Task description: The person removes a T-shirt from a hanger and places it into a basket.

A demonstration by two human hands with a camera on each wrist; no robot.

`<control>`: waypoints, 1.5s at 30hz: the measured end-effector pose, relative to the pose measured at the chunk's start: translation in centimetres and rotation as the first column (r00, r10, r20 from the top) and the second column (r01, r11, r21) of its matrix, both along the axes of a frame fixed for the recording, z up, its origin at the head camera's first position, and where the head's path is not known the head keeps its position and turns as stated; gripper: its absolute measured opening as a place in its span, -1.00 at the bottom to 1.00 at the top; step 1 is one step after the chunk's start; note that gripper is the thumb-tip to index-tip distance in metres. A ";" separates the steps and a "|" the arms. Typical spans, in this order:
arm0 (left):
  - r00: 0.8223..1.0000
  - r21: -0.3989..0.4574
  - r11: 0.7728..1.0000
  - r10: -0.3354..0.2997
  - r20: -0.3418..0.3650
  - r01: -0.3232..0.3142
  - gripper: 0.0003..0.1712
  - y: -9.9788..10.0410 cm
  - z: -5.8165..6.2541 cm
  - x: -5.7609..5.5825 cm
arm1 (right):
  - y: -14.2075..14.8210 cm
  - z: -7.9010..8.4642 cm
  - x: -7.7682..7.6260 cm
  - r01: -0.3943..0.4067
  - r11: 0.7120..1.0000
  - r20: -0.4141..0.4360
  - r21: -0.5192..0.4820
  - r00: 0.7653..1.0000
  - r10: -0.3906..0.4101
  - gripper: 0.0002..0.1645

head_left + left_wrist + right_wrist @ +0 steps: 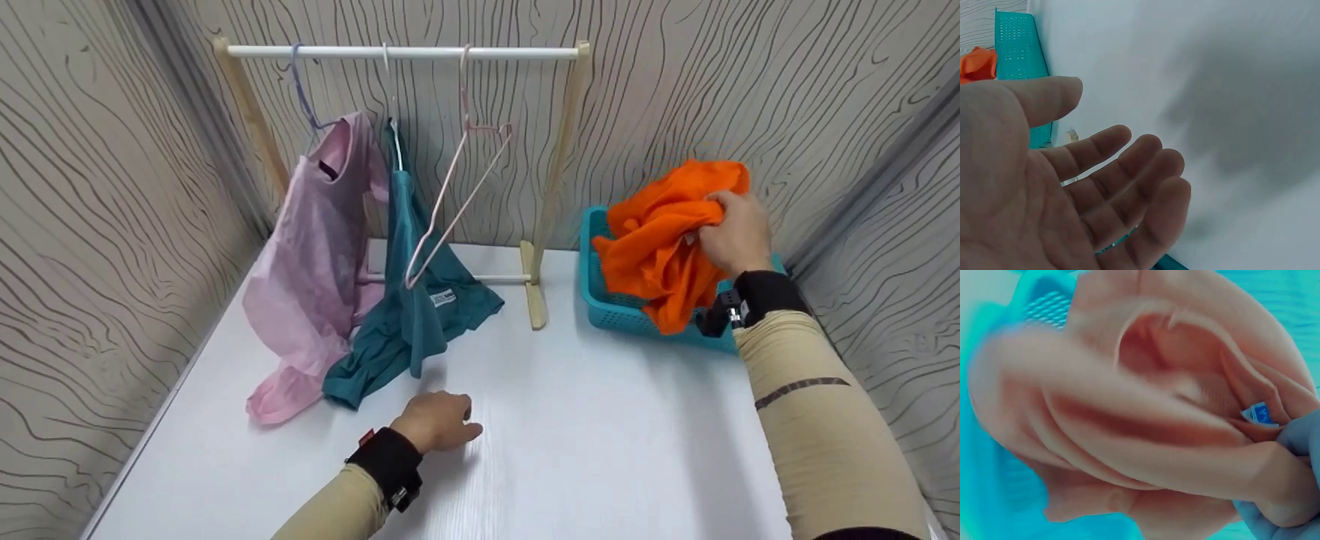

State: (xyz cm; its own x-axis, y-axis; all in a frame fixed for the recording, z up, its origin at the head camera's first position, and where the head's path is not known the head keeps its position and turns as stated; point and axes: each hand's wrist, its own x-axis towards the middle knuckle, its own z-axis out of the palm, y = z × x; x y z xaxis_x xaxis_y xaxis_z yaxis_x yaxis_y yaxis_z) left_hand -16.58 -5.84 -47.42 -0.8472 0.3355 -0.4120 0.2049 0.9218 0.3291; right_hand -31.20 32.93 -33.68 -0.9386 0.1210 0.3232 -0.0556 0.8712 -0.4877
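At the right of the head view my right hand [739, 232] grips a bunched orange garment [667, 240], lifted partly out of a turquoise basket [637, 319]. In the right wrist view the fingers [1280, 512] pinch a fold of the cloth, and a small blue-and-white label [1260, 413] shows beside them. My left hand [439, 421] hovers low over the white table, holding nothing. Its fingers [1151, 185] are loosely bent, the thumb apart from them, in the left wrist view. Nearest to it hangs a teal garment [409, 330].
A rack with a white rail [337, 52] stands at the back. From it hang a pink shirt [315, 247] on a purple hanger [301, 94], the teal garment on a white hanger [397, 142], and a bare pink hanger [450, 187]. Patterned walls [862, 112] enclose the table [585, 420].
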 end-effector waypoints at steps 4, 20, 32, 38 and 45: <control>1.000 0.009 1.000 -0.016 0.016 0.016 -0.58 0.0 -0.4 -0.1 | 0.5 -3.7 -0.2 0.013 1.000 0.079 -0.016 0.997 -0.011 -0.50; 0.997 0.034 0.999 0.022 0.068 -0.025 -0.63 -0.7 -1.3 -0.3 | -1.5 -11.4 -0.5 -0.284 0.958 0.620 0.042 0.759 0.198 -0.18; 1.000 0.021 1.000 0.012 0.012 -0.012 -0.60 -2.1 0.1 0.2 | 0.4 -10.7 1.1 -0.218 0.956 0.537 0.198 0.840 0.080 -0.22; 0.999 0.033 0.999 0.040 0.015 -0.041 -0.59 -3.0 2.0 0.4 | 0.7 -10.0 2.2 -0.153 0.961 0.341 0.232 0.938 0.067 -0.30; 0.997 0.066 0.995 0.072 -0.037 -0.070 -0.62 -4.7 5.9 0.6 | -1.3 -8.8 3.8 -0.172 0.942 0.107 0.287 0.983 0.147 -0.45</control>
